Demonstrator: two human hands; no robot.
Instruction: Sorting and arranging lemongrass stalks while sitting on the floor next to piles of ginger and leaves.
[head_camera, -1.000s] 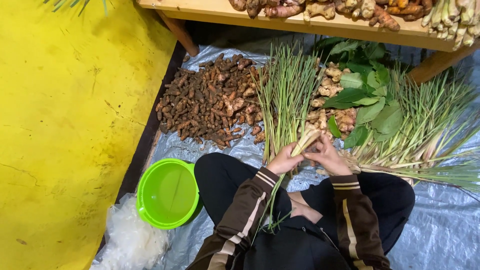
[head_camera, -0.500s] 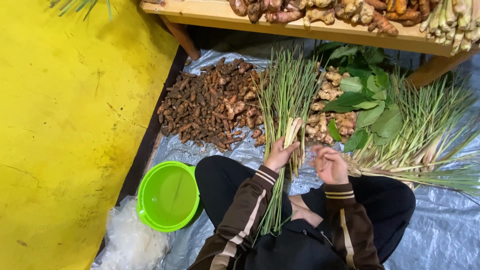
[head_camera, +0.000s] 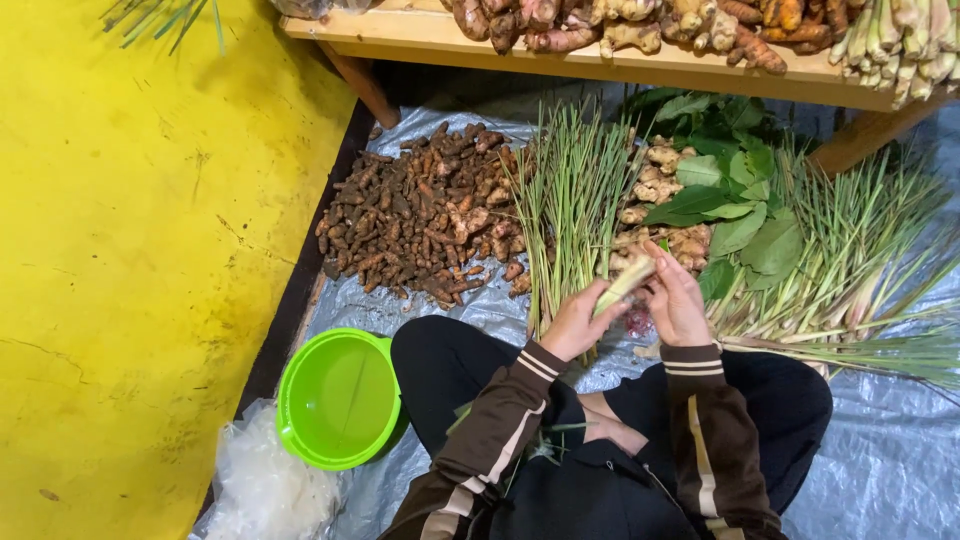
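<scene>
Left hand (head_camera: 572, 325) grips the pale green lemongrass stalk (head_camera: 626, 284). Right hand (head_camera: 678, 300) pinches its upper end. Both over the grey plastic sheet (head_camera: 880, 460) near its middle.

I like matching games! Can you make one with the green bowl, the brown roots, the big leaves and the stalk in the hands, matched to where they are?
Things:
1. round green plastic bowl
2. heap of brown knobbly roots
3. broad green leaves
4. pale lemongrass stalk

Places:
A. between both hands
B. beside the yellow floor
C. left on the grey sheet
D. under the wooden bench

Pairs: 1-B, 2-C, 3-D, 4-A
</scene>
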